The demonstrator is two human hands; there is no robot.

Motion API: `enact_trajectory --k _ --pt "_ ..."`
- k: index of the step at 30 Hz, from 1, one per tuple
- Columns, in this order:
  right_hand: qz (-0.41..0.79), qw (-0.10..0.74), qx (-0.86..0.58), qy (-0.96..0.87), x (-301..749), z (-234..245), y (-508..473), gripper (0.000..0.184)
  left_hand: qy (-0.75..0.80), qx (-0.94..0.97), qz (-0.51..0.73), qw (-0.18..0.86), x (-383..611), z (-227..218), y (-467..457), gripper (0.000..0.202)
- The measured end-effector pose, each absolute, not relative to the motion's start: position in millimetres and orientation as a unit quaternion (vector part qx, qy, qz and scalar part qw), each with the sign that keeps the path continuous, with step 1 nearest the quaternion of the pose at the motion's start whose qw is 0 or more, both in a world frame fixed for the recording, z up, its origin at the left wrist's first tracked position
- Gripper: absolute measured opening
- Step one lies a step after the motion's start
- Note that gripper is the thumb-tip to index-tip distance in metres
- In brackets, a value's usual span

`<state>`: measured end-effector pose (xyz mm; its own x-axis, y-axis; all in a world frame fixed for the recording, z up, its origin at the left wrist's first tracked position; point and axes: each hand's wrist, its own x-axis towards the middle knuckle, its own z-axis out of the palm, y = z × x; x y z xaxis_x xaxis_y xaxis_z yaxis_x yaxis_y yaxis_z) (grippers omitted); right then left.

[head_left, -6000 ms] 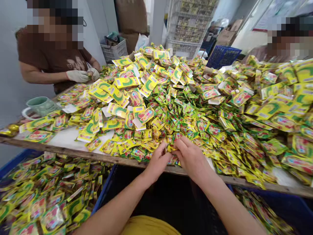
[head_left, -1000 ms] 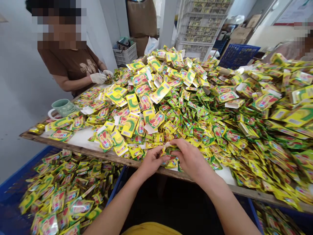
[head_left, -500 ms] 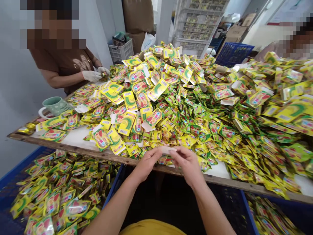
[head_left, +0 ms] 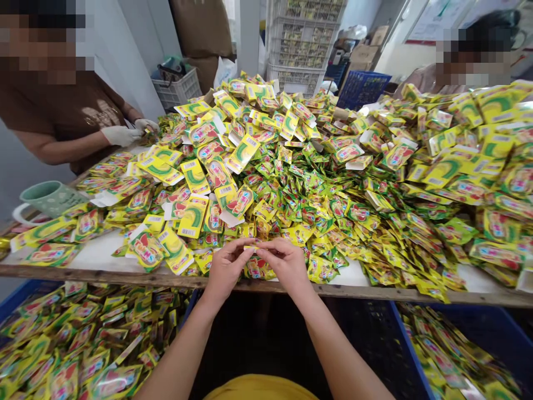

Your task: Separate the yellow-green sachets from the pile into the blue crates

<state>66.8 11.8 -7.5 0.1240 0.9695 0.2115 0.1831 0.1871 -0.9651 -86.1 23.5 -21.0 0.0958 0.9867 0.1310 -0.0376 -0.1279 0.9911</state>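
Just above the table's front edge, my left hand (head_left: pixel 227 268) and my right hand (head_left: pixel 287 265) meet with fingertips pinched on a small yellow carton (head_left: pixel 251 248). Only a narrow end of it shows between the thumbs; the fingers hide much of the rest. Directly below the hands lies a yellow printed packet (head_left: pixel 259 268), and I cannot tell whether it touches them. Beyond is a heap of small green and yellow sachets (head_left: pixel 308 172). Flat yellow cartons, some with white flaps open, such as this carton (head_left: pixel 194 215), lie to the left.
Blue crates of packets stand below the table's wooden edge (head_left: pixel 350 291), including a filled right crate (head_left: pixel 478 328). A green mug (head_left: pixel 52 199) sits at left. A co-worker's gloved hands (head_left: pixel 122 134) hold something small; another person sits at back right. White crates (head_left: pixel 306 44) are stacked behind.
The view has swung right, so the scene sits further left. The carton's white flap showed between my hands before; now a narrow yellow end shows, and my fingertips are closer together.
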Motion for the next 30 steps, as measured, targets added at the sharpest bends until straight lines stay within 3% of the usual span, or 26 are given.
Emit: enact_trajectory --k 7,12,18,21,23,26,30 --pt "0.313 0.535 -0.467 -0.630 73.2 -5.0 6.7 0.014 0.379 0.635 0.537 0.406 -92.9 -28.3 28.4 0.008" --pt "0.220 0.538 -0.470 -0.664 68.9 -16.7 -4.6 0.020 0.361 0.684 0.515 0.369 -97.0 -30.7 25.0 0.022" --pt "0.169 0.488 -0.476 -0.712 79.9 -17.0 -19.3 0.023 0.331 0.725 0.510 0.323 -102.0 -37.2 16.2 0.018" --pt "0.067 0.545 -0.593 -0.589 110.5 -4.4 10.5 0.014 0.332 0.751 0.480 0.308 -96.1 -41.8 16.5 0.028" --pt "-0.015 0.546 -0.701 -0.458 135.2 2.3 41.1 0.029 0.337 0.761 0.460 0.308 -91.1 -39.1 18.4 0.033" --pt "0.018 0.485 -0.731 -0.480 171.1 10.6 69.7 0.030 0.385 0.714 0.492 0.315 -99.8 -23.9 16.3 0.029" --pt "0.194 0.514 -0.657 -0.516 210.8 28.7 41.1 0.029 0.516 0.634 0.517 0.253 -170.2 -10.5 -12.9 0.020"
